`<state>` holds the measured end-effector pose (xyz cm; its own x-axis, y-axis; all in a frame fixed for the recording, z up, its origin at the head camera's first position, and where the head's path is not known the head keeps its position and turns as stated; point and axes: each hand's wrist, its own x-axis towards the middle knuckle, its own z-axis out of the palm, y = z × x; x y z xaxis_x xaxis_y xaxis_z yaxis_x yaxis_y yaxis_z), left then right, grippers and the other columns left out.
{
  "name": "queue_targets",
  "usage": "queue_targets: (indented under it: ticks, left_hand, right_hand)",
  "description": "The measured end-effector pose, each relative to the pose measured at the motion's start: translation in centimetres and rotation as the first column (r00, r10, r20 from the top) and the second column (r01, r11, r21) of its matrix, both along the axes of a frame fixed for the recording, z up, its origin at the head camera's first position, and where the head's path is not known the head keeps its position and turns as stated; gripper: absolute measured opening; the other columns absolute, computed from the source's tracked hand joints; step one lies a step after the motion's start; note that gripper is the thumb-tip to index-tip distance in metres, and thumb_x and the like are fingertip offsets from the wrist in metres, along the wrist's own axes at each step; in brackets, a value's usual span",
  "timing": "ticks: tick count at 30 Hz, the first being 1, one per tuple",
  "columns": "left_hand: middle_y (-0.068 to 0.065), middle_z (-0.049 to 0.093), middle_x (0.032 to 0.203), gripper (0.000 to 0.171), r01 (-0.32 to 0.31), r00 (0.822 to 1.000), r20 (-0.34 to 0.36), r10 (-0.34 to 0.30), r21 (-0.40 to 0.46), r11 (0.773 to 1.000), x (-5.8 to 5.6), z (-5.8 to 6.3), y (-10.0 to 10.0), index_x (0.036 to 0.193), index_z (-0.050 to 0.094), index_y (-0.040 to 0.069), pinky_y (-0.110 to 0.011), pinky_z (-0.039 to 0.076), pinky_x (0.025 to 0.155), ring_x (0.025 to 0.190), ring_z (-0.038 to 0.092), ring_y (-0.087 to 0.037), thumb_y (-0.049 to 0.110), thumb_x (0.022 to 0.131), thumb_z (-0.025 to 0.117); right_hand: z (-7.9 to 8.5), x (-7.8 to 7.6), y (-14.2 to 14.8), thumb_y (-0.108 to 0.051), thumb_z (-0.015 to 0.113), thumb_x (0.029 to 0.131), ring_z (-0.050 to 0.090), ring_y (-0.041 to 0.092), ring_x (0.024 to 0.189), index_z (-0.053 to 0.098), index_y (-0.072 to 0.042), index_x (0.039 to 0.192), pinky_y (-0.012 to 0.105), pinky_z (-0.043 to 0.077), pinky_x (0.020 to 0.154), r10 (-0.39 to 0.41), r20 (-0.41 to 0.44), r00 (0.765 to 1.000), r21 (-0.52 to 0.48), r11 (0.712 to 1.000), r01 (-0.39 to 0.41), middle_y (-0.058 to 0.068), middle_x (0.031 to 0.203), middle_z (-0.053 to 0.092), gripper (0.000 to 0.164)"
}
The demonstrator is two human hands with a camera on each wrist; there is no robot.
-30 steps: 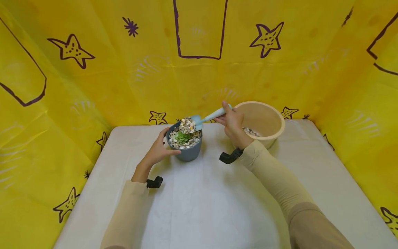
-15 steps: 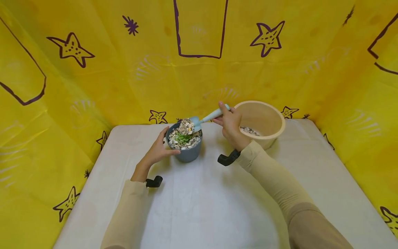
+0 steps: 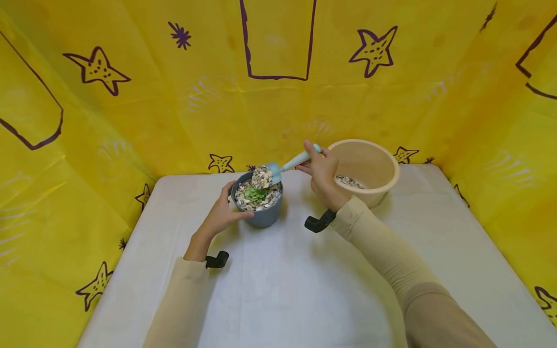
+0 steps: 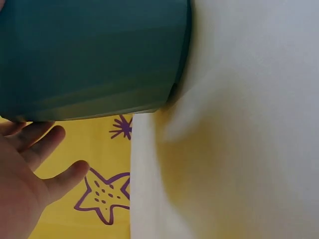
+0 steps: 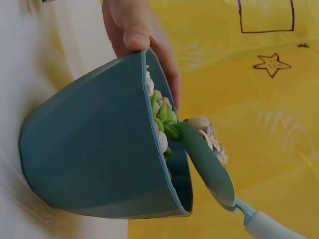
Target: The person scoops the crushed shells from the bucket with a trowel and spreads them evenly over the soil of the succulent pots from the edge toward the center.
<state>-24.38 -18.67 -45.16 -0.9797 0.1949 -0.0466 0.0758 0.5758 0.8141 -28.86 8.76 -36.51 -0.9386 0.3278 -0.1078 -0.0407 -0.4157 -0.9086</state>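
A blue-grey plant pot point(image 3: 263, 217) stands on the table, filled with pale pebbles around a small green succulent point(image 3: 256, 194). My left hand point(image 3: 219, 212) holds the pot at its left side, thumb at the front of the rim and fingers behind. In the left wrist view the pot's wall point(image 4: 94, 59) fills the upper left, above some of that hand's fingers point(image 4: 67, 181). My right hand point(image 3: 324, 174) grips the pale blue handle of a small trowel point(image 3: 300, 160). The blade point(image 5: 207, 162), heaped with pebbles point(image 3: 261, 177), hangs over the pot's back edge, close to the succulent.
A beige round tub point(image 3: 370, 193) with some pebbles point(image 3: 348, 182) at its bottom stands right of the pot, just beyond my right wrist. White cloth covers the table point(image 3: 278, 290). Yellow patterned sheets point(image 3: 278, 106) rise at the back and both sides.
My right hand has shifted slightly left with the loaded trowel, then stayed nearly still. My left hand keeps its hold on the pot.
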Motion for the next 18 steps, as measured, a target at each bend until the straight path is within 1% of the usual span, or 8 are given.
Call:
queue_targets:
  ticks: [2, 5, 7, 10, 14, 18]
  left_hand:
    - [-0.014, 0.017, 0.163, 0.123, -0.018, 1.0, 0.0, 0.018, -0.015, 1.0, 0.2, 0.0, 0.1, 0.157, 0.007, 0.021, -0.062, 0.021, 0.117, 0.15, 0.017, -0.036, 0.054, 0.067, 0.085]
    - [-0.015, 0.018, 0.162, 0.123, -0.016, 1.0, -0.014, 0.016, -0.022, 1.0, 0.3, 0.1, 0.0, 0.157, 0.008, 0.018, -0.062, 0.018, 0.118, 0.15, 0.016, -0.035, 0.053, 0.067, 0.085]
    - [-0.015, 0.017, 0.163, 0.123, -0.007, 1.0, -0.029, 0.007, -0.024, 1.0, 0.2, 0.1, 0.0, 0.157, 0.008, 0.017, -0.061, 0.019, 0.118, 0.15, 0.017, -0.036, 0.051, 0.068, 0.085]
    - [-0.015, 0.013, 0.163, 0.121, 0.027, 0.999, -0.038, -0.027, -0.015, 1.0, -0.1, 0.2, -0.2, 0.158, 0.006, 0.018, -0.06, 0.021, 0.118, 0.15, 0.017, -0.037, 0.045, 0.071, 0.085]
    - [-0.013, 0.011, 0.164, 0.118, 0.058, 0.998, -0.017, -0.058, 0.022, 0.998, -0.2, -0.1, -0.2, 0.158, 0.003, 0.022, -0.059, 0.024, 0.117, 0.149, 0.018, -0.038, 0.043, 0.073, 0.084]
    - [-0.012, 0.012, 0.164, 0.118, 0.052, 0.999, 0.002, -0.052, 0.039, 0.998, -0.2, -0.3, -0.1, 0.157, 0.003, 0.024, -0.059, 0.024, 0.117, 0.149, 0.02, -0.037, 0.045, 0.074, 0.083]
  right_hand:
    - [0.0, 0.0, -0.1, -0.027, 0.075, 0.086, 0.069, 0.017, 0.052, 0.06, -0.008, 0.087, 0.043, 0.059, 0.063, 0.003, -0.008, 1.0, 0.005, 1.0, -0.003, 0.004, 0.063, 0.067, 0.024]
    - [0.0, 0.1, -0.4, -0.027, 0.075, 0.086, 0.069, 0.016, 0.052, 0.06, -0.008, 0.086, 0.038, 0.06, 0.058, 0.014, -0.018, 1.0, 0.008, 1.0, -0.014, 0.003, 0.063, 0.066, 0.024]
    - [0.0, 0.2, -0.6, -0.027, 0.075, 0.086, 0.069, 0.016, 0.053, 0.06, -0.008, 0.086, 0.035, 0.06, 0.056, 0.023, -0.026, 0.999, 0.007, 1.0, -0.023, 0.003, 0.064, 0.066, 0.024]
    - [0.0, 0.4, -0.8, -0.027, 0.075, 0.086, 0.069, 0.017, 0.055, 0.06, -0.008, 0.086, 0.033, 0.06, 0.055, 0.034, -0.036, 0.999, 0.017, 0.999, -0.034, 0.004, 0.066, 0.066, 0.024]
    - [0.1, 0.8, -0.7, -0.029, 0.076, 0.085, 0.07, 0.018, 0.057, 0.061, -0.008, 0.086, 0.035, 0.06, 0.059, 0.033, -0.063, 0.997, 0.048, 0.998, -0.03, 0.004, 0.068, 0.067, 0.026]
    - [0.2, 1.1, -0.8, -0.029, 0.076, 0.084, 0.07, 0.017, 0.058, 0.06, -0.009, 0.085, 0.038, 0.061, 0.061, 0.031, -0.087, 0.996, 0.067, 0.997, -0.025, 0.003, 0.07, 0.068, 0.026]
